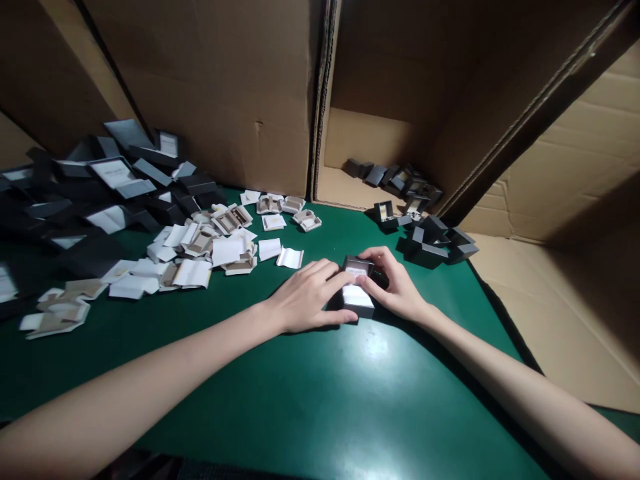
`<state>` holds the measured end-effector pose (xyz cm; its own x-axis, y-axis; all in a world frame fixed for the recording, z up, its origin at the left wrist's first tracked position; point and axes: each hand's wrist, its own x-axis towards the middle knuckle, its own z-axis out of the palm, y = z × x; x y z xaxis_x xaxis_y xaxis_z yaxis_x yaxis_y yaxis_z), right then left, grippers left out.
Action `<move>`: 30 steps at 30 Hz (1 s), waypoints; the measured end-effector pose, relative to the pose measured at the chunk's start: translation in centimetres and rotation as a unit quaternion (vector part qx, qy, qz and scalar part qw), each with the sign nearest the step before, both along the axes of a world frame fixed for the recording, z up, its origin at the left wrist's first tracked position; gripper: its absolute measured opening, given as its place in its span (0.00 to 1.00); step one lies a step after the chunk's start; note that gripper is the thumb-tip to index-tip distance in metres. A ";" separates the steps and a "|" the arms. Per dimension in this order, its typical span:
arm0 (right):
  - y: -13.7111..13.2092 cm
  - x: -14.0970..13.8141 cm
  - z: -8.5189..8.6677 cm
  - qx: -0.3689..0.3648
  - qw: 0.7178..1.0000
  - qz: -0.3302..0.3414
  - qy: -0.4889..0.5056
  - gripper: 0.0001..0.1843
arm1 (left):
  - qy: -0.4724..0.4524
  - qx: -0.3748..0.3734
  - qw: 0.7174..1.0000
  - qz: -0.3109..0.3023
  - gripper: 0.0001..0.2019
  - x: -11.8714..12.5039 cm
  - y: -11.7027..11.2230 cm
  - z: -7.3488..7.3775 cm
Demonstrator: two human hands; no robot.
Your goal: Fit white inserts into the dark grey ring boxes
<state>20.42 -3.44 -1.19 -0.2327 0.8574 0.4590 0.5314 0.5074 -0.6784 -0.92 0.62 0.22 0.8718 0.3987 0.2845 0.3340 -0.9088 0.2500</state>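
A small black hinged box [361, 309] with a white insert [356, 297] stands with its lid up on the green table, in front of me. My left hand [313, 293] grips the box from the left, thumb at its near side and a finger reaching over the insert. From the right, my right hand [393, 283] holds the lid, its thumb across the front and its index finger curled over the top edge. The fingers partly cover the inside of the box.
A pile of black boxes [75, 200] lies at the left. White folded card inserts [193, 273] are scattered beside it on the green table [300, 400]. More black boxes [430, 241] sit back right, some inside an open cardboard carton [370, 127]. Cardboard walls [210, 87] stand behind.
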 end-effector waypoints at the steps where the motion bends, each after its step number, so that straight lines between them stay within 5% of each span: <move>1: 0.0 0.0 0.0 -0.012 1.000 -0.005 0.004 0.14 | 0.005 0.001 1.000 0.002 0.27 0.0 0.0 0.0; 18: 0.0 -0.3 -0.2 -0.011 1.000 -0.021 0.016 0.08 | 0.003 0.002 1.000 0.004 0.32 0.2 -0.4 -0.1; 30: -0.2 -0.9 -0.9 -0.079 0.991 -0.079 0.073 0.08 | 0.020 0.041 0.999 0.028 0.29 0.4 -1.5 -0.3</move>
<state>19.51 -3.62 -2.13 -0.0313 0.9416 0.3353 0.4866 0.3074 -0.8178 -0.57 -0.93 -0.11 0.8596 0.4246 0.2842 0.3937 -0.9050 0.1613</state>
